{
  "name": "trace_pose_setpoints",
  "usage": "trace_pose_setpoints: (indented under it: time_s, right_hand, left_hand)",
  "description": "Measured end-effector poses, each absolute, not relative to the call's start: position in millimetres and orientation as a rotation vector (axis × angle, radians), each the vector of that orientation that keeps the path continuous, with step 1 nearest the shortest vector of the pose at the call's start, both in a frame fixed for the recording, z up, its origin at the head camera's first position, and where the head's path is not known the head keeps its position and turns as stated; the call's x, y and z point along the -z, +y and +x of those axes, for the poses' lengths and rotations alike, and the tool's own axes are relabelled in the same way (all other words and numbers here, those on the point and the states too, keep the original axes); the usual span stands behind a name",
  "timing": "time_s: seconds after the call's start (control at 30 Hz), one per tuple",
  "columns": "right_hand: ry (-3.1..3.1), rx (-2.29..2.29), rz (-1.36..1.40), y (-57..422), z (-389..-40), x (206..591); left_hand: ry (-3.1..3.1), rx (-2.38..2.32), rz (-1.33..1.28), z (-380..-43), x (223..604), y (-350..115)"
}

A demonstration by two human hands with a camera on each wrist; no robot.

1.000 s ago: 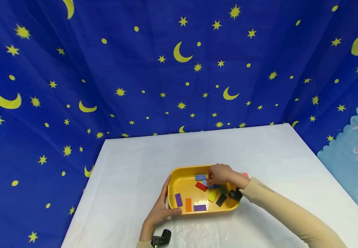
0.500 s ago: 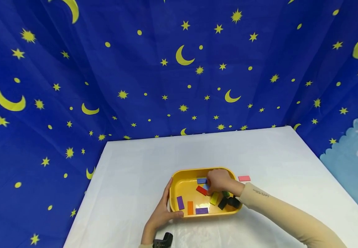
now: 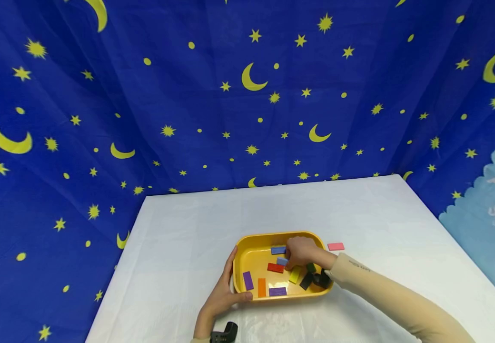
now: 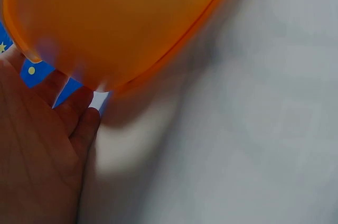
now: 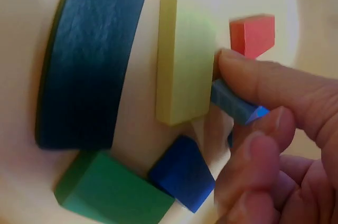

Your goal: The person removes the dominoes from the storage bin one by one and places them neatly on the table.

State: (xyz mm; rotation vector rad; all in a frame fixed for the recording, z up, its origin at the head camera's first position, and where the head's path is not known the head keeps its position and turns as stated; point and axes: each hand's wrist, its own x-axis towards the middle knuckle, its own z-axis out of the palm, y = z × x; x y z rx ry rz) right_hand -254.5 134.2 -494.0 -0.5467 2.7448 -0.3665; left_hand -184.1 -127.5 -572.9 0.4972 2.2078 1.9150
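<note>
A yellow tray [image 3: 252, 259] holds several coloured blocks. My left hand [image 3: 223, 289] grips its left end, thumb over the near rim and fingers along the outer side. Inside the tray, toward the right, is my right hand [image 3: 302, 250], its fingers curled. In the right wrist view a light blue block [image 5: 232, 103] sits between thumb and fingers. Near that hand lie a red block [image 3: 275, 268], a yellow block [image 5: 187, 60], a dark blue block [image 5: 184, 174] and a green block [image 5: 111, 189]. Another blue block [image 3: 278, 250] lies by the far wall.
Two purple blocks, one at the left [image 3: 248, 280] and one near the front [image 3: 278, 291], flank an orange block [image 3: 262, 287]. A black block [image 3: 306, 281] lies at the right. Outside the tray, a pink block [image 3: 335, 246] rests on the white table [image 3: 187, 238].
My right hand has lowered toward the tray's middle. The red block has turned level and shifted slightly left and nearer. The left hand keeps its grip on the tray.
</note>
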Motion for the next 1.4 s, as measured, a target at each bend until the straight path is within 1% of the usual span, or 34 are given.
trace_pose_setpoints:
  time_s: [0.3, 0.53, 0.87, 1.17, 1.3, 1.4]
  right_hand:
    - [2.822, 0.322, -0.582, 139.1, -254.6, 496.7]
    - [2.821, 0.379, -0.621, 143.2, -252.9, 487.6]
    - [2.621, 0.799, -0.525, 157.4, -256.7, 472.9]
    - [2.412, 1.187, -0.528, 177.9, -261.6, 476.5]
    - [2.394, 1.313, -0.474, 190.7, -266.3, 473.3]
    - [2.438, 1.387, -0.38, 206.2, -269.9, 466.4]
  left_hand:
    - [2.218, -1.892, 0.47, -183.6, 573.0, -125.0]
    - [2.213, -1.884, 0.474, -183.0, 572.8, -126.3]
    - [2.217, -1.886, 0.498, -183.4, 571.3, -128.0]
    - [2.229, -1.877, 0.491, -182.9, 569.4, -127.6]
    - [2.224, -1.893, 0.481, -182.4, 569.7, -127.3]
    - [2.225, -1.898, 0.482, -182.6, 570.6, -126.4]
